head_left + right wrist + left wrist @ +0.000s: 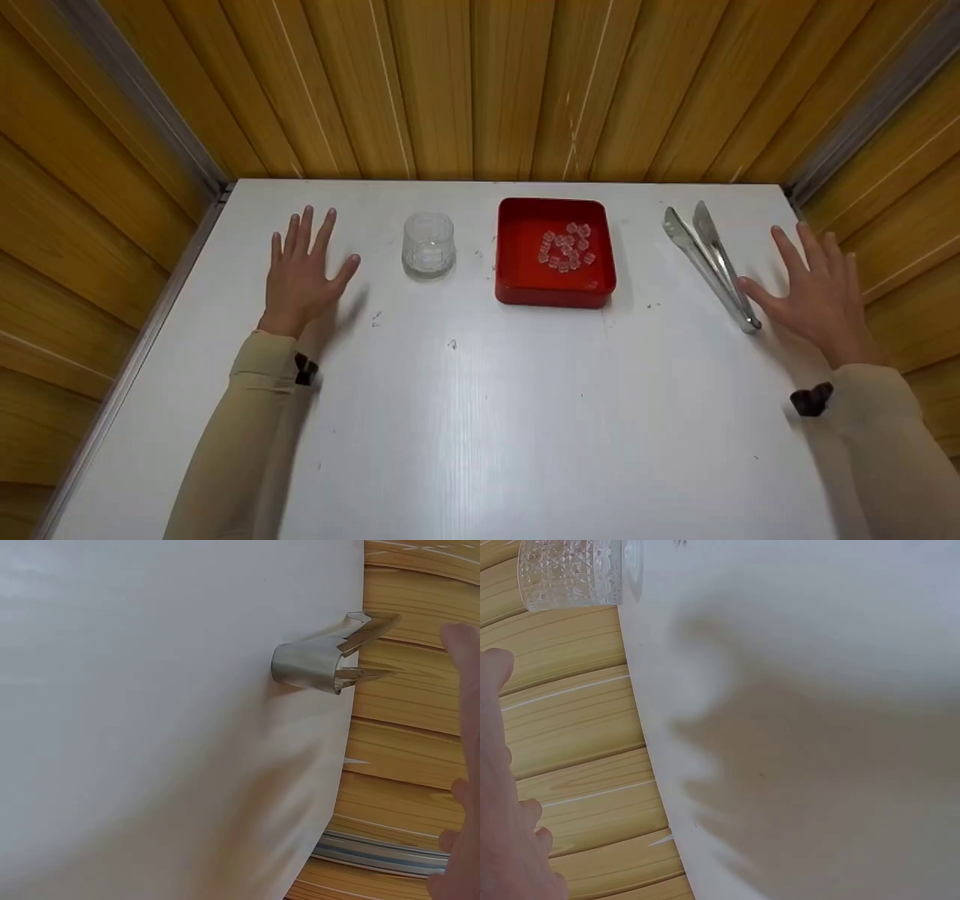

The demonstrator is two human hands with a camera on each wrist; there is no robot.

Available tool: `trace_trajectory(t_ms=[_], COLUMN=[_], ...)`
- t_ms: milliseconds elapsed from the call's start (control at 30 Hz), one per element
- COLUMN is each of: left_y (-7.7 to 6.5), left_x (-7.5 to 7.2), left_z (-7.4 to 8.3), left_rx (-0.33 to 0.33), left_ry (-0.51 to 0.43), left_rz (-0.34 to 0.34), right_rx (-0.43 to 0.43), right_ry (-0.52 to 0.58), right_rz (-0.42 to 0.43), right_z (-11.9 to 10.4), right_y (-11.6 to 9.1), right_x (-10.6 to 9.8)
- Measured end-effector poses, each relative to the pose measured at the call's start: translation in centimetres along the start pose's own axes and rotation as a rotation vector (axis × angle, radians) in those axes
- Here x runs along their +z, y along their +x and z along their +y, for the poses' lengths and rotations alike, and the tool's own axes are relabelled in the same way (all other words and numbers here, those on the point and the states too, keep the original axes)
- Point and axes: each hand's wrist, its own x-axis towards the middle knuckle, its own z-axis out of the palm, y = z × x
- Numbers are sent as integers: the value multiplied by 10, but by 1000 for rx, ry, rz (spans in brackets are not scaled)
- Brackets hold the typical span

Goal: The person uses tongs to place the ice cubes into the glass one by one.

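My left hand (301, 274) is spread with fingers straight above the table's left side, holding nothing. To its right stands a clear patterned glass (429, 244); the left wrist view shows the glass (570, 574) at the upper left, apart from the hand. A square red tray (555, 294) holds several small clear cubes (564, 241), mostly toward its right half. Metal tongs (712, 266) lie with their arms apart, tips toward the back. Just right of the tongs, my right hand (817, 300) is spread and empty. In the right wrist view the tongs (307, 666) appear end-on, apart from that hand.
The white table (480, 420) ends at a back edge against a wood-patterned wall (480, 90). Similar panels stand at the left and right, with metal strips at the corners. Dark specks (452, 345) mark the tabletop.
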Motion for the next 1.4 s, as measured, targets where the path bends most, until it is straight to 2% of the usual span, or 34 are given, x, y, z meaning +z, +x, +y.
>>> trace_trajectory(t_ms=[467, 733, 833, 967, 1200, 1400], left_y=[-3, 1, 3, 7, 14, 20], left_x=[4, 5, 4, 5, 11, 18], left_z=[2, 10, 15, 24, 44, 59], left_rx=[1, -9, -15, -37, -129, -165], left_ry=[-5, -18, -94, -256, -506, -639], left_rz=[5, -33, -60, -111, -212, -227], right_rx=[-9, -16, -27, -42, -49, -32], right_ry=[-4, -2, 3, 40, 119, 213], right_rz=[-19, -28, -35, -58, -86, -156], right_z=[0, 1, 1, 0, -1, -6], right_y=[-5, -6, -4, -1, 6, 15], right_x=[0, -2, -2, -1, 2, 1])
